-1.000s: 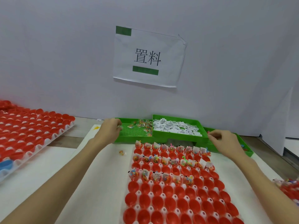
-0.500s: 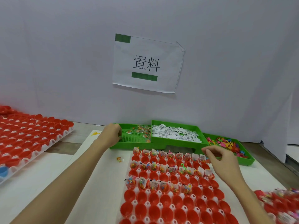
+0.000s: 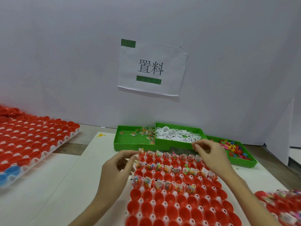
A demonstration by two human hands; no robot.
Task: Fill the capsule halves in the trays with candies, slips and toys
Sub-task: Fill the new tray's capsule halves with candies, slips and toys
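Fingers of the right hand are curled, thumb and forefinger tips drawn close together above the far right corner of the white plastic tray of red capsule halves; whether they pinch anything is too small to tell; fingers of the left hand are loosely bent, their tips at the tray's far left corner, beside a small clear candy packet standing in a corner capsule half; I cannot tell whether they hold it or merely touch it. Across the head view, the tray's three far rows hold candy packets and white slips, some with small coloured toys, while the nearer rows of red halves stand empty; behind the tray sit three green plastic bins side by side against the white wall: the left green bin with a few candy packets gathered at its right side, the middle green bin heaped with white paper slips, the right green bin with bright plastic toys; a white paper sign with black characters and green tape hangs above; a second tray of red halves lies at the left, with two blue halves at its near end; part of a filled tray shows at the lower right.
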